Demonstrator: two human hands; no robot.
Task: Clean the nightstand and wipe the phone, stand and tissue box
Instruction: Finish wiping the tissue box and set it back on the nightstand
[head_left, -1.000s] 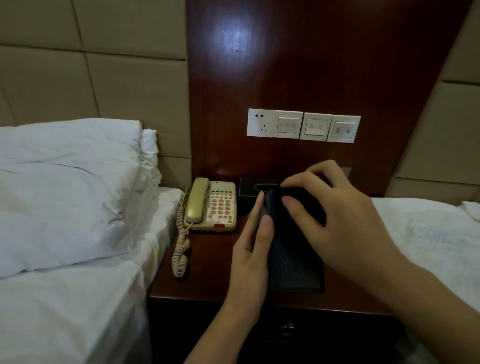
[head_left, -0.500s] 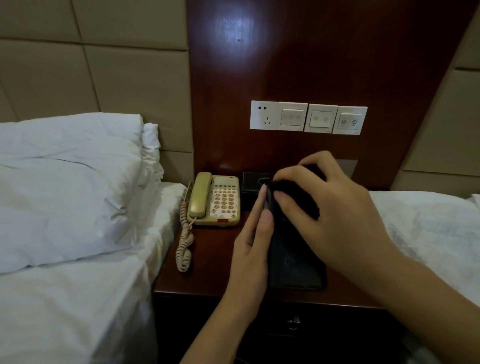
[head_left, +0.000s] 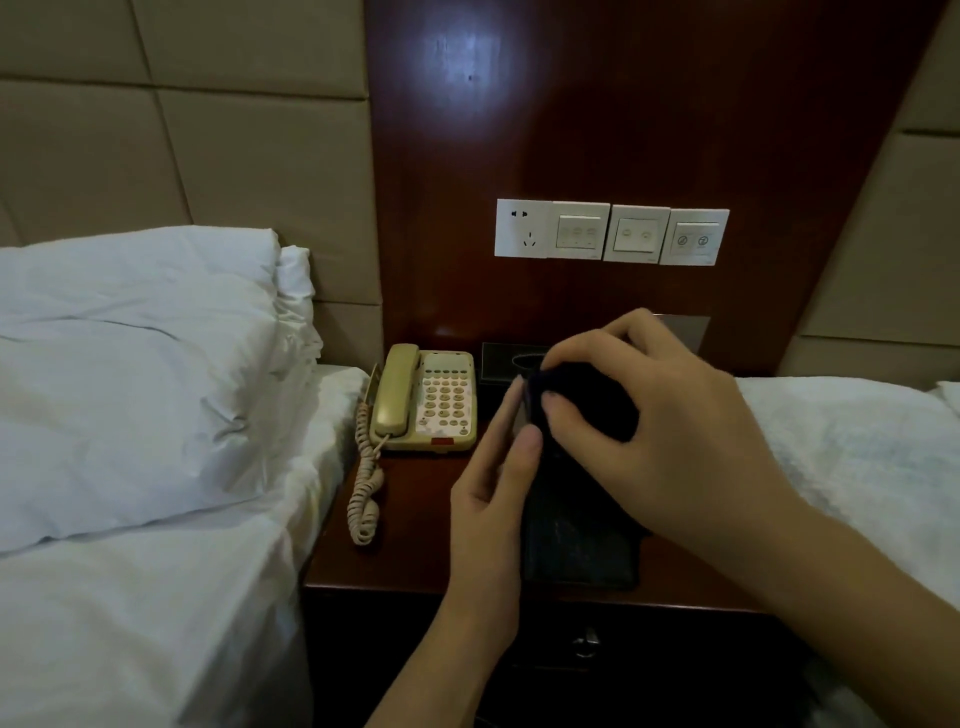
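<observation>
A black flat stand (head_left: 576, 551) lies on the dark wood nightstand (head_left: 415, 519), its far end raised. My left hand (head_left: 488, 499) presses straight fingers and thumb along the stand's left edge. My right hand (head_left: 660, 426) grips a dark cloth (head_left: 587, 400) bunched against the stand's upper end. A beige corded phone (head_left: 426, 400) sits at the back left, with its coiled cord (head_left: 366, 488) trailing forward. Behind my hands, a black tissue box (head_left: 501, 361) stands against the wall panel, partly hidden.
White beds flank the nightstand, with a pillow (head_left: 135, 374) on the left bed and a duvet (head_left: 852, 452) on the right. A row of wall switches and a socket (head_left: 610, 234) sits above. A drawer handle (head_left: 587, 642) shows below the front edge.
My right hand has slid the cloth slightly left over the stand's upper end. My left hand stays on the stand's left edge. The view has shifted a little.
</observation>
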